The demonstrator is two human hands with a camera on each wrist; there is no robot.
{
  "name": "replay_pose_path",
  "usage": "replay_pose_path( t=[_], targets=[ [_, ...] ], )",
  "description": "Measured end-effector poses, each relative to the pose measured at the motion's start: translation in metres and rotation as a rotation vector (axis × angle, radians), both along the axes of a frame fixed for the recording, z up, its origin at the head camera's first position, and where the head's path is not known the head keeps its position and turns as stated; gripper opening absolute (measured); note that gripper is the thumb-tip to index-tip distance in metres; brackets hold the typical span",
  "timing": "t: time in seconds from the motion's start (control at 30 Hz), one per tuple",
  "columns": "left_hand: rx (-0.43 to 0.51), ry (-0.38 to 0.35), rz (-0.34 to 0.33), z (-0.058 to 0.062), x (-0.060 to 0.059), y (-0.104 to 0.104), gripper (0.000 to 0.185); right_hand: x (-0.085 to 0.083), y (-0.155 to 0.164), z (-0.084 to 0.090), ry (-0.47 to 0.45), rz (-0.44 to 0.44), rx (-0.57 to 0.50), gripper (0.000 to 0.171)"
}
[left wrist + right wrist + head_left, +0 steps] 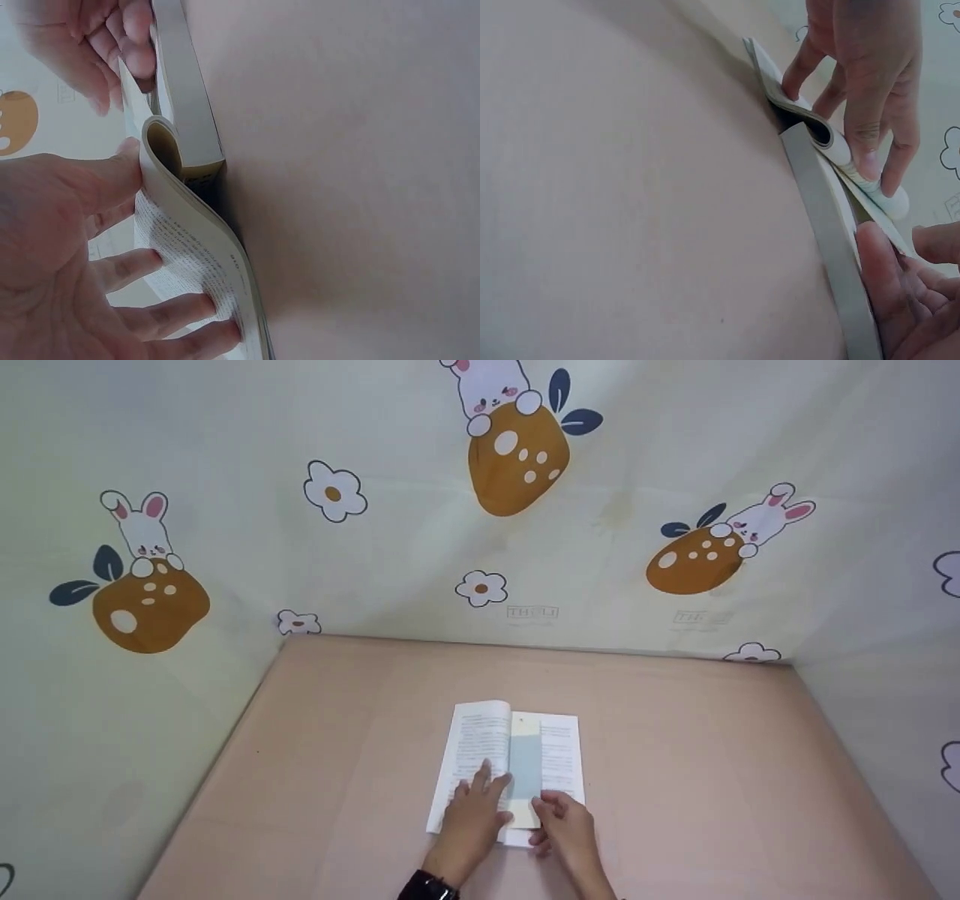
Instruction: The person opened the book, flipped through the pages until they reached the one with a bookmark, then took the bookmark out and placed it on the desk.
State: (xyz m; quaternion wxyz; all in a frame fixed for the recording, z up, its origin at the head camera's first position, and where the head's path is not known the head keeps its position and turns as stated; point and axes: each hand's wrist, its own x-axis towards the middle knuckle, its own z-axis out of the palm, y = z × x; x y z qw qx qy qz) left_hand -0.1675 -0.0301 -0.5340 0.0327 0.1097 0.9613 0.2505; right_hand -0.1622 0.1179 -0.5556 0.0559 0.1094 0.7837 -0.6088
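An open book with printed pages lies on a pink table. A pale blue bookmark lies along its middle. My left hand presses the left page down with straight, spread fingers; the left wrist view shows that hand flat on the bulging pages of the book. My right hand is at the book's near right corner, with thumb and fingers curled at the bookmark's lower end. In the right wrist view its thumb lies against the book's edge.
Cloth walls printed with rabbits and flowers close in the table at the back and on both sides. A dark watch is on my left wrist. Bare pink tabletop surrounds the book.
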Motion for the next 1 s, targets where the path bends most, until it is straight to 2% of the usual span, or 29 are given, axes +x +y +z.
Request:
replay_pose_path(
  t=[0.2, 0.37, 0.5, 0.7, 0.87, 1.0],
  targets=[
    [-0.009, 0.012, -0.001, -0.001, -0.001, 0.000, 0.051, -0.003, -0.004, -0.002, -0.029, -0.001, 0.136, 0.025],
    [-0.053, -0.009, 0.001, -0.001, -0.002, 0.001, 0.052, -0.004, -0.004, 0.001, -0.068, 0.022, 0.187, 0.020],
    [-0.076, -0.011, -0.009, 0.000, -0.002, 0.001, 0.052, -0.003, -0.003, 0.002, -0.063, 0.042, 0.193, 0.018],
    [-0.046, -0.025, -0.001, 0.001, -0.002, 0.001, 0.053, 0.002, 0.004, 0.003, -0.066, 0.032, 0.168, 0.018],
    [-0.036, -0.041, 0.005, 0.000, -0.003, 0.001, 0.053, 0.009, 0.019, 0.003, -0.089, 0.023, 0.170, 0.021],
    [-0.030, -0.054, 0.004, -0.001, -0.003, 0.002, 0.054, 0.017, 0.035, 0.004, -0.128, -0.018, 0.171, 0.024]
  ],
)
